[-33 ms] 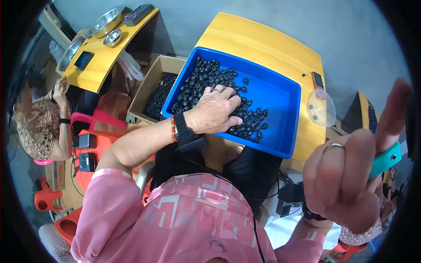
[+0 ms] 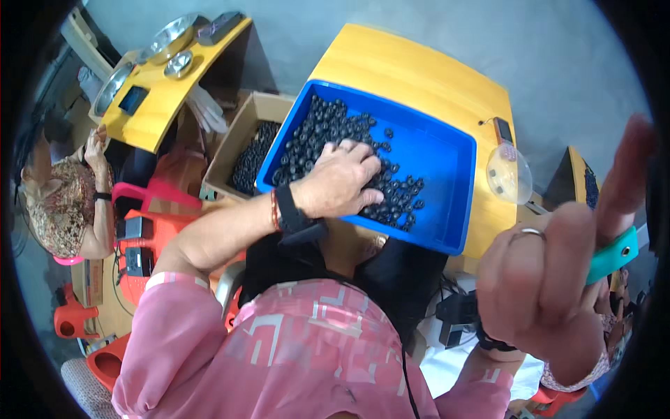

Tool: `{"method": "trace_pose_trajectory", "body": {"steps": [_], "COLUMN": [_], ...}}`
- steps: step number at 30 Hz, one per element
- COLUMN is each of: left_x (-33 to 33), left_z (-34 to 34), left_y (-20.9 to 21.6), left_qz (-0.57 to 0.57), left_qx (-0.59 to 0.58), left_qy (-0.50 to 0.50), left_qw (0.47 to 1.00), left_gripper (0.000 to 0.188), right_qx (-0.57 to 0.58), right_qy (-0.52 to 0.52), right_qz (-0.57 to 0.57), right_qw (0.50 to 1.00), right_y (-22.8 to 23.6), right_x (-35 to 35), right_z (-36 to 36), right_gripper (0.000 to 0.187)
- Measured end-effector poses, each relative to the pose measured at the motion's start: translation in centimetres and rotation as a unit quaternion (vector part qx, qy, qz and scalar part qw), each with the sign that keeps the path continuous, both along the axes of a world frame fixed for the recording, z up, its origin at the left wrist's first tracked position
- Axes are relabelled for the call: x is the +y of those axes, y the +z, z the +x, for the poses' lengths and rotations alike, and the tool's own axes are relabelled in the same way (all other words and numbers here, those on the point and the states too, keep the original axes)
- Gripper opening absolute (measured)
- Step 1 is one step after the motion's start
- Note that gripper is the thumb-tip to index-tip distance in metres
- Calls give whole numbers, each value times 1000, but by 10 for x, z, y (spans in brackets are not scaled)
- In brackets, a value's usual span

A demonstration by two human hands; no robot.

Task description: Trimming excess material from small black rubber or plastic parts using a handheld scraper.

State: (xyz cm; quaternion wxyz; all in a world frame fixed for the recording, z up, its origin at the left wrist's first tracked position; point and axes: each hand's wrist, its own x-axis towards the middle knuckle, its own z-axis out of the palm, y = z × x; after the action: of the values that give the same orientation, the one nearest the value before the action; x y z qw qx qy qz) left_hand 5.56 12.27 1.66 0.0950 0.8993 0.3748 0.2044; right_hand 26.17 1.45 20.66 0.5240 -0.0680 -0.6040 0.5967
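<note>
My left hand (image 2: 342,180) lies palm down in the blue plastic tray (image 2: 469,188), its fingers spread and bent over small black round pieces (image 2: 328,124) with holes in their middles. The fingertips rest among the pieces; what lies under the palm is hidden. Close to the camera at the right, my right hand (image 2: 544,286) is raised, its index finger stretched up and the other fingers curled. I see nothing held in it. A ring is on one curled finger, and a teal band (image 2: 613,255) crosses the base of the raised one.
The tray sits on a yellow table (image 2: 412,59). Left of it stands a cardboard box (image 2: 227,150) of black pieces. A clear bowl (image 2: 508,173) and a small dark device (image 2: 502,129) lie at the right. A co-worker (image 2: 66,202) sits at another table (image 2: 157,119) with metal bowls.
The view has shifted very slightly. Both hands keep nearly the same places, the left over the black pieces and the right raised.
</note>
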Motion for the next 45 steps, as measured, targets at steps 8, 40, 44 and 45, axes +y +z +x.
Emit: {"method": "trace_pose_trajectory", "body": {"steps": [8, 40, 44, 45], "left_x": [-1, 1, -1, 3], "left_z": [-12, 10, -9, -9], "left_y": [1, 11, 5, -4], "left_qz": [-3, -39, -42, -15], "left_qx": [24, -31, -34, -55], "left_qy": [16, -6, 14, 8], "left_qw": [1000, 999, 998, 998], "left_gripper": [43, 40, 48, 50], "right_qx": [-13, -2, -26, -30], "right_qy": [-32, -221, -221, -215], "right_qz": [-30, -71, -62, -65], "right_qw": [999, 973, 973, 974], "right_y": [-11, -11, 3, 7], "right_x": [11, -40, -43, -44], "right_z": [34, 92, 105, 107], "right_gripper": [79, 63, 61, 60]}}
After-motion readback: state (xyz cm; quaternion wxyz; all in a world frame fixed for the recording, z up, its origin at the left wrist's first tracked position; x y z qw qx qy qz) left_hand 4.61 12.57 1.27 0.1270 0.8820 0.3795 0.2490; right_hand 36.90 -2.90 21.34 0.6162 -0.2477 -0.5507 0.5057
